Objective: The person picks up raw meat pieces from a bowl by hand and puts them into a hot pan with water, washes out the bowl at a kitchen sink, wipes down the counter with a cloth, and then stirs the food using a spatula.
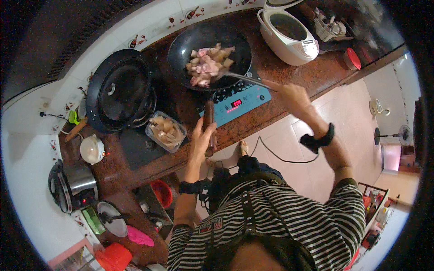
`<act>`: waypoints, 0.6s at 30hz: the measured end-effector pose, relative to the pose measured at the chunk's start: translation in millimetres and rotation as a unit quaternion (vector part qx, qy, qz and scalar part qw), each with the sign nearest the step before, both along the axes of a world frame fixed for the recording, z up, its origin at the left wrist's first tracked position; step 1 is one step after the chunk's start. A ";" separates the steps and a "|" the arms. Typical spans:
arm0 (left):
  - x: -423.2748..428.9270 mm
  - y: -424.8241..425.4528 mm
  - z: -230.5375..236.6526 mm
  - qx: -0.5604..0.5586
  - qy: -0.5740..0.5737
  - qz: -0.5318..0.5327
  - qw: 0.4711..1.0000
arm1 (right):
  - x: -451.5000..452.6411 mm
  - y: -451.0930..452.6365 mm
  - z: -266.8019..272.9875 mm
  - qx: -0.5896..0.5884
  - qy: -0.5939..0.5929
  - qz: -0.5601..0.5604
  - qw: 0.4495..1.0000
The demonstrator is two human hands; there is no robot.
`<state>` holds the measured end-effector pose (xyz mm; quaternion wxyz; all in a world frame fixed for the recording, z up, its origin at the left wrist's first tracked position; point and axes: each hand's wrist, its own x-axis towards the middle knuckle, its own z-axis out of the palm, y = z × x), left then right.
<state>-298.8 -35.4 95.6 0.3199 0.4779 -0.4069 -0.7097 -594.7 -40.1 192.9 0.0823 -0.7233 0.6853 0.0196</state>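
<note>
A black wok (179, 47) stands on a blue induction cooktop (234, 105), whose red display is lit. Chunks of raw-looking meat (208, 66) lie heaped in the wok. My left hand (201, 135) grips the wok's brown handle (209, 111) near the counter's front edge. In my right hand (293, 98) is a metal spatula (249, 79), its blade among the meat chunks at the heap's lower right. Left of the handle, a clear plastic container (166, 132) holds more pale pieces.
A large black pan (93, 98) stands to the left, close to the container. An open white rice cooker (288, 50) is right of the wok, with a red-lidded bowl (352, 59) farther right. A small white cooker (91, 149) and an electric pressure cooker (79, 183) stand at the left.
</note>
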 end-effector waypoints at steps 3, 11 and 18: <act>1.5 2.1 -1.4 0.009 -0.033 0.006 0.999 | 15.7 -26.9 -42.7 0.005 -0.016 -0.001 1.000; 1.6 0.1 -3.8 0.022 -0.019 0.024 0.999 | 8.9 -63.2 -54.2 -0.041 -0.070 -0.033 0.996; 3.7 4.7 1.5 0.010 -0.014 0.040 0.999 | 13.1 -82.9 -13.7 -0.121 -0.074 0.026 0.990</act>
